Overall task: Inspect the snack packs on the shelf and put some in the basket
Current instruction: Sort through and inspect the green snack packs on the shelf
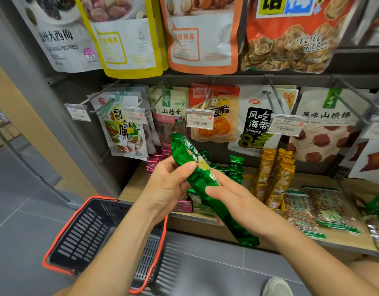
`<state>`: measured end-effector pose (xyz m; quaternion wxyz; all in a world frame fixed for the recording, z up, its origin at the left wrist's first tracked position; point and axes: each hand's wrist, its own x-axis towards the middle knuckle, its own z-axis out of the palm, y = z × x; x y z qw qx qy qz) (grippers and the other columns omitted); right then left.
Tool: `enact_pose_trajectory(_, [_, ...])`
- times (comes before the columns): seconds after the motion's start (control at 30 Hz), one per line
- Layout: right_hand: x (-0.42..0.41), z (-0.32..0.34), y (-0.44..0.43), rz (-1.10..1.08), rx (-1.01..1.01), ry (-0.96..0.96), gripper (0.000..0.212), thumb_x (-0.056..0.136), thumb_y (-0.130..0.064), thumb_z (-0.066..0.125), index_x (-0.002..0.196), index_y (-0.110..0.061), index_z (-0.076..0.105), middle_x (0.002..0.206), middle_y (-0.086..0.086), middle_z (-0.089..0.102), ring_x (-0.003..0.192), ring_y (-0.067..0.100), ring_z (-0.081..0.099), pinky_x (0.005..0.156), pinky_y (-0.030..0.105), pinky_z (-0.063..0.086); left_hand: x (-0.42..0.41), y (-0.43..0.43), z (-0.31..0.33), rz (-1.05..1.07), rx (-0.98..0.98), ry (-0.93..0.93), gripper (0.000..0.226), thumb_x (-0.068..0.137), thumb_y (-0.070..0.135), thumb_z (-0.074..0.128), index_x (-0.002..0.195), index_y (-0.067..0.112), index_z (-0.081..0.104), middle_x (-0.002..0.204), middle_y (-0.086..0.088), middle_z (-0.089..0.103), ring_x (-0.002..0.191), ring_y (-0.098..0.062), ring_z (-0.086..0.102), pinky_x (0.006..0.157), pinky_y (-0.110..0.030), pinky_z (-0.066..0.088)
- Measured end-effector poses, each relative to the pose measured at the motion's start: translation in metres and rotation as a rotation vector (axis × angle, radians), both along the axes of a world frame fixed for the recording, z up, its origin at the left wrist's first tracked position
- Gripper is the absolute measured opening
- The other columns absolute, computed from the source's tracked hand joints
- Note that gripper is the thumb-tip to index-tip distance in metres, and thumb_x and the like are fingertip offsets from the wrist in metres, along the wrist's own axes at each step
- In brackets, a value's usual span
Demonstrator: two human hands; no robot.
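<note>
Both hands are holding 1 long green snack pack (pixel 202 180) tilted in front of the shelf (pixel 301 182): the left hand (pixel 169 184) is gripping its upper part with fingers and thumb closed on it, and the right hand (pixel 231 199) is clasping its lower half. The basket (pixel 62 238), black with an orange rim, is sitting on the floor below the left forearm.

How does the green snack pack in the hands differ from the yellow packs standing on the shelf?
The green snack pack is held tilted by the left hand and the right hand, in front of the shelf; the yellow packs stand upright on the wooden shelf, untouched. The green snack pack is a single pack, while the yellow packs stand several together. Colour differs: green against golden yellow. Both are long, narrow, shiny foil packs.
</note>
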<state>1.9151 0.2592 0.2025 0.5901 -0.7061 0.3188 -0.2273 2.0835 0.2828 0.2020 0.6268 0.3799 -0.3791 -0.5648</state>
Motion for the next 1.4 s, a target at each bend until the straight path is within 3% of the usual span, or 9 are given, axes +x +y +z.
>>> enact_pose_trajectory(0.07, [-0.001, 0.0, -0.002, 0.02, 0.037, 0.023, 0.052, 0.079, -0.042, 0.044, 0.13, -0.052, 0.038, 0.104, 0.014, 0.062, 0.07, 0.014, 0.057, 0.059, 0.029, 0.05, -0.004, 0.0, -0.002, -0.012, -0.006, -0.013, 0.02, 0.077, 0.011, 0.062, 0.094, 0.001, 0.064, 0.086, -0.011, 0.072, 0.078, -0.021, 0.07, 0.068, -0.028, 0.058])
enact_pose_trajectory(0.23, [-0.003, 0.002, -0.01, 0.061, 0.049, -0.013, 0.054, 0.081, -0.045, 0.048, 0.134, -0.042, 0.042, 0.13, -0.011, 0.058, 0.116, 0.007, 0.057, 0.098, 0.034, 0.047, -0.002, 0.0, -0.006, 0.019, -0.103, -0.265, 0.014, 0.078, 0.013, 0.068, 0.089, 0.014, 0.075, 0.089, -0.007, 0.074, 0.083, -0.019, 0.069, 0.073, -0.029, 0.057])
enact_pose_trajectory(0.37, [-0.006, 0.01, -0.013, -0.14, -0.083, -0.158, 0.033, 0.086, -0.044, 0.065, 0.109, -0.02, 0.069, 0.101, -0.004, 0.072, 0.093, 0.011, 0.066, 0.079, 0.025, 0.052, -0.011, 0.005, -0.012, -0.118, -0.122, -0.525, 0.024, 0.077, 0.025, 0.071, 0.102, 0.023, 0.075, 0.095, 0.002, 0.075, 0.088, -0.01, 0.068, 0.075, -0.024, 0.054])
enact_pose_trajectory(0.5, [-0.007, 0.009, -0.012, -0.275, -0.157, -0.21, 0.035, 0.079, -0.042, 0.062, 0.095, -0.013, 0.072, 0.092, 0.008, 0.073, 0.092, 0.028, 0.065, 0.083, 0.038, 0.051, -0.018, 0.004, -0.014, -0.126, -0.066, -0.561, 0.025, 0.077, 0.032, 0.071, 0.101, 0.024, 0.073, 0.093, 0.005, 0.073, 0.09, -0.011, 0.066, 0.08, -0.032, 0.055])
enact_pose_trajectory(0.63, [-0.015, 0.015, -0.017, -0.392, -0.111, -0.314, 0.036, 0.079, -0.042, 0.062, 0.094, -0.01, 0.068, 0.084, 0.018, 0.067, 0.076, 0.029, 0.061, 0.074, 0.049, 0.052, -0.022, 0.005, -0.021, -0.186, 0.006, -0.641, 0.032, 0.072, 0.028, 0.077, 0.101, 0.017, 0.071, 0.101, -0.002, 0.073, 0.094, -0.021, 0.067, 0.092, -0.043, 0.054])
enact_pose_trajectory(0.77, [-0.027, 0.018, -0.024, -0.473, -0.108, -0.365, 0.03, 0.082, -0.045, 0.06, 0.087, -0.016, 0.065, 0.072, 0.003, 0.06, 0.068, 0.023, 0.054, 0.063, 0.041, 0.044, -0.025, 0.01, -0.029, -0.351, 0.116, -0.722, 0.039, 0.077, 0.021, 0.077, 0.113, 0.009, 0.067, 0.113, -0.015, 0.069, 0.107, -0.034, 0.063, 0.1, -0.054, 0.046])
enact_pose_trajectory(0.97, [-0.034, 0.022, -0.025, -0.526, -0.104, -0.433, 0.034, 0.082, -0.044, 0.059, 0.095, -0.012, 0.063, 0.079, 0.006, 0.056, 0.073, 0.022, 0.051, 0.07, 0.044, 0.044, -0.022, 0.015, -0.037, -0.457, 0.171, -0.812, 0.044, 0.077, 0.011, 0.079, 0.118, 0.015, 0.064, 0.116, -0.008, 0.068, 0.11, -0.026, 0.061, 0.099, -0.042, 0.048])
enact_pose_trajectory(1.2, [-0.04, 0.016, -0.031, -0.553, -0.201, -0.419, 0.019, 0.094, -0.033, 0.059, 0.095, -0.014, 0.062, 0.067, -0.014, 0.056, 0.056, -0.002, 0.048, 0.053, 0.013, 0.039, -0.021, 0.018, -0.041, -0.501, 0.191, -0.799, 0.051, 0.072, 0.007, 0.083, 0.116, 0.02, 0.061, 0.114, -0.007, 0.067, 0.107, -0.026, 0.063, 0.097, -0.041, 0.051])
enact_pose_trajectory(1.4, [-0.045, 0.008, -0.036, -0.598, -0.305, -0.268, 0.016, 0.091, -0.033, 0.064, 0.092, -0.017, 0.065, 0.074, -0.009, 0.064, 0.065, 0.005, 0.057, 0.06, 0.024, 0.049, -0.018, 0.018, -0.043, -0.551, 0.24, -0.836, 0.053, 0.074, 0.0, 0.08, 0.118, 0.019, 0.058, 0.113, -0.012, 0.067, 0.104, -0.029, 0.065, 0.093, -0.04, 0.054])
